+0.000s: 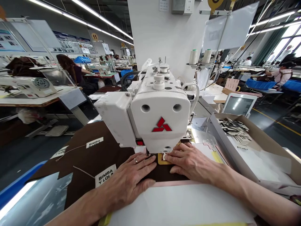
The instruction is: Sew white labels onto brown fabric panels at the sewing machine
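Flat brown cloth (82,158) already bears three rectangular white labels (105,175), more remain in the beige cardboard box (265,144), and your left hand (135,172) and right hand (191,160) lie spread.

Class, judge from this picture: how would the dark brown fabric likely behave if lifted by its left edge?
The dark brown fabric would probably droop: it looks like a thin, flat sheet. It may resist sliding near the left hand, which rests on it. A pale thread lying across it could trail.
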`<act>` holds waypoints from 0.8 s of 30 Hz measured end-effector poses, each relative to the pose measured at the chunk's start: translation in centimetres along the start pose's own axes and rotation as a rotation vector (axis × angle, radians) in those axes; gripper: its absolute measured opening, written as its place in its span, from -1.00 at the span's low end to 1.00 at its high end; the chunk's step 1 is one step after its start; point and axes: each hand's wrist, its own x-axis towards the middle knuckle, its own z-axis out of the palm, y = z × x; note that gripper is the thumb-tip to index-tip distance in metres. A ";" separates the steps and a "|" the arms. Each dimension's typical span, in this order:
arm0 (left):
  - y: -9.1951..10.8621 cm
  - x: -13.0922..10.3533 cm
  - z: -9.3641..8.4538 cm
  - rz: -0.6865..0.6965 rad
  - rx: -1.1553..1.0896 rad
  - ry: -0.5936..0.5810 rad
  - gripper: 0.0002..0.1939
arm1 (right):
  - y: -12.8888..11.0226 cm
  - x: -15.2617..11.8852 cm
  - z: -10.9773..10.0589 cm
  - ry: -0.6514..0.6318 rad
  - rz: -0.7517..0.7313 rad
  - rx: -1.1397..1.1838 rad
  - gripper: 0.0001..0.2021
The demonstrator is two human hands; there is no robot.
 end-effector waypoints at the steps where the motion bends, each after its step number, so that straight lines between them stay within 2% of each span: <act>1: -0.1 0.1 0.0 -0.002 0.007 0.016 -0.44 | 0.1 0.1 -0.1 -0.001 0.001 -0.006 -0.59; 4: -0.1 0.7 -0.3 -0.006 0.055 0.049 -0.49 | 0.5 0.5 -0.3 0.009 0.009 -0.017 -0.62; 9: 0.1 1.4 -0.9 -0.007 0.100 0.029 -0.49 | 0.9 0.8 -0.4 0.012 0.010 -0.010 -0.66; 17: 0.1 0.4 -0.1 -0.037 0.085 0.037 -0.49 | 0.7 0.7 -0.1 0.021 -0.009 -0.018 -0.69; 24: 0.2 0.3 -0.3 -0.037 0.079 0.030 -0.48 | 0.5 0.8 -0.1 0.028 -0.002 -0.015 -0.70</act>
